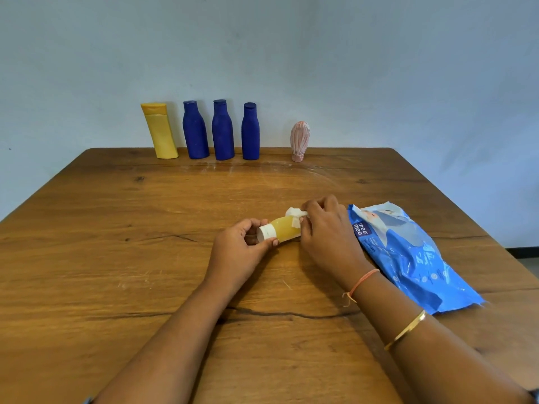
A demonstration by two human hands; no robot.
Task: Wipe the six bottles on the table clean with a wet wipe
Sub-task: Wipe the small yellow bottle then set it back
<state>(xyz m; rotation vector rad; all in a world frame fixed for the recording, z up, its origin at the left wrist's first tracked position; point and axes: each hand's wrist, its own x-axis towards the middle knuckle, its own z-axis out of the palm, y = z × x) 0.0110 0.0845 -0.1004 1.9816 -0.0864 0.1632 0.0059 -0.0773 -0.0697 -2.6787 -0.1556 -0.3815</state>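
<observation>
Wood-grain brown, the tabletop (116, 258) carries a row of five bottles along its far edge, against the wall. At the left end is a tall yellow bottle (159, 129), leaning slightly. Next come the left blue bottle (195, 132), the middle blue bottle (223, 132) and the right blue bottle (250, 134), all upright and near one another. A little apart to their right, a ribbed pink bottle (299, 139) stands narrow end down.

Nearer, around the middle of the tabletop, the left hand (236, 252) pinches the white cap end of a small amber bottle (284, 230). This bottle lies on its side with the cap pointing left; whether it touches the wood I cannot tell. The right hand (326, 228) curls round the bottle's other end, gripping a white wet wipe (294, 212) pressed against it. Just right of that hand, a blue wipes pack (408, 252) lies flat. An orange thread (361, 282) and a gold bangle (405, 330) circle the right forearm.
</observation>
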